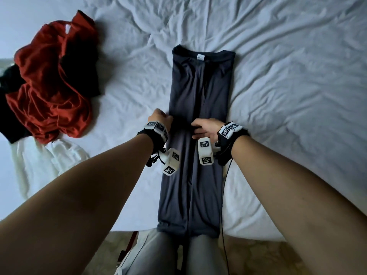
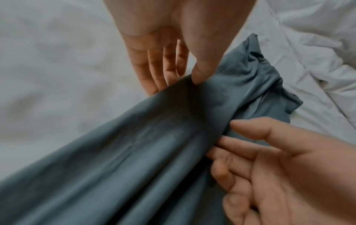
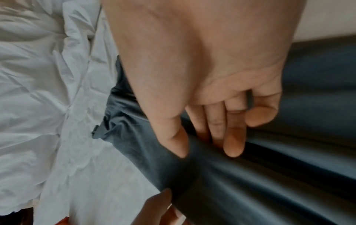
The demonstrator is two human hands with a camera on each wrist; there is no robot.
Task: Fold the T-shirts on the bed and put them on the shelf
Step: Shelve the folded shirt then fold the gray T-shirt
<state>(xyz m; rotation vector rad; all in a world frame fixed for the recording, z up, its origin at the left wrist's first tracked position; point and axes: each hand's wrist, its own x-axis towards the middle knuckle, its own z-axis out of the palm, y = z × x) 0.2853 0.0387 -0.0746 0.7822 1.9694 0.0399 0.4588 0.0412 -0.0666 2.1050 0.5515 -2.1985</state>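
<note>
A dark grey T-shirt (image 1: 198, 92) lies on the white bed (image 1: 288, 86), folded lengthwise into a long narrow strip. Its collar is at the far end and its hem hangs at the near bed edge. My left hand (image 1: 165, 117) is at the strip's left edge, about halfway along. In the left wrist view its thumb (image 2: 200, 71) is on top of the cloth and its fingers (image 2: 154, 76) go under the edge. My right hand (image 1: 195, 128) is over the strip's middle crease. There its thumb (image 3: 173, 137) and fingers (image 3: 231, 140) pinch a fold of the grey T-shirt (image 3: 269, 182).
A crumpled red T-shirt (image 1: 49, 80) lies at the left of the bed over a black garment (image 1: 12, 116). A white garment (image 1: 49, 161) lies nearer me. The bed's near edge (image 1: 258, 233) meets my legs, with floor below. No shelf is in view.
</note>
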